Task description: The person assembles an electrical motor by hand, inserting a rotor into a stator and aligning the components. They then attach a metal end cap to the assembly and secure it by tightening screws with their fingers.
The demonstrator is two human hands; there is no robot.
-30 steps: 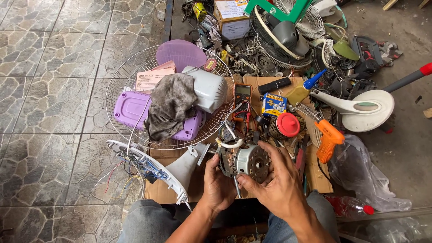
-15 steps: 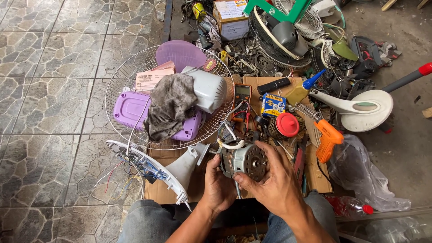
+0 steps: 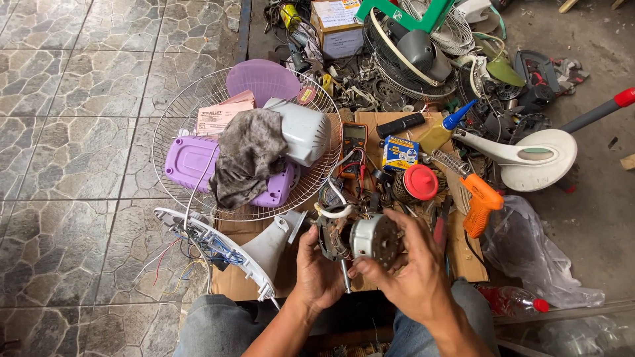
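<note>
Since the earlier frame the motor [image 3: 365, 239] has turned slightly in both hands. Left hand [image 3: 317, 268] fingers clamp its wired side, right hand [image 3: 407, 271] fingers its round face, above the cardboard [image 3: 463, 258]. Loose wires could snag, or the motor slip onto scattered tools.

A small blue-and-yellow box [image 3: 400, 153] lies beside a multimeter's grey screen [image 3: 354, 131] (orange-edged), with a white-labelled carton [image 3: 338, 26] beyond.
</note>
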